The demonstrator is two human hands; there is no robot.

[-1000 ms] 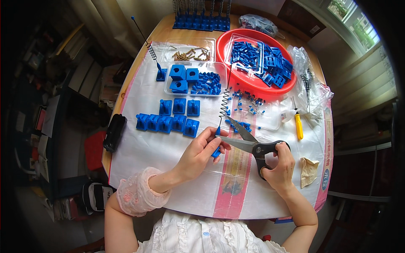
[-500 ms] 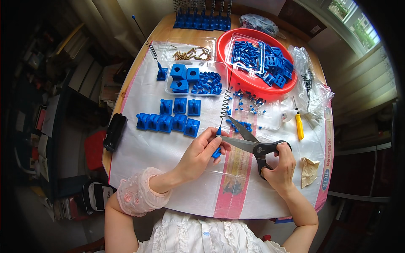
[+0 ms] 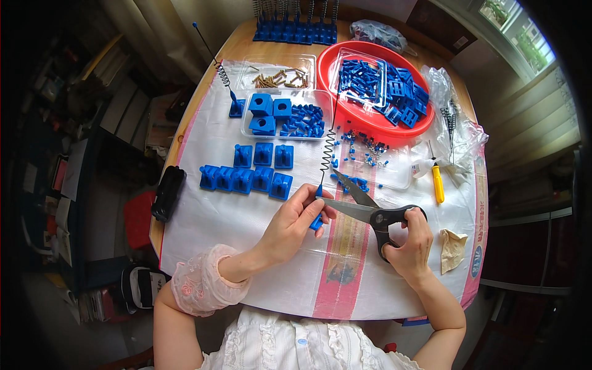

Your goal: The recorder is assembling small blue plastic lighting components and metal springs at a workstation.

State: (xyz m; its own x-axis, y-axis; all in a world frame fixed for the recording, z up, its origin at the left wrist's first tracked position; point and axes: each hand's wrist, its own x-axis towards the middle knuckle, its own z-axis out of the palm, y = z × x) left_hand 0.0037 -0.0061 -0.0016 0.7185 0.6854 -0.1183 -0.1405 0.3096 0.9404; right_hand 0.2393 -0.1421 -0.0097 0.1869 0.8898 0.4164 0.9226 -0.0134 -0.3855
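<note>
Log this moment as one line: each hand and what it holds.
left hand: holds blue piece with black coiled wire | right hand: holds open scissors | nearer blade: at left thumb

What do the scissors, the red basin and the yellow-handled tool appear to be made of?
Scissors: blades look like satin metal, probably steel, given their grey sheen; the black handles are likely plastic, smooth and opaque.
Red basin: probably plastic, with smooth, even colour and a soft gloss.
Yellow-handled tool: glossy handle, likely plastic; the thin shaft seems metal, though too small to be sure.
</note>
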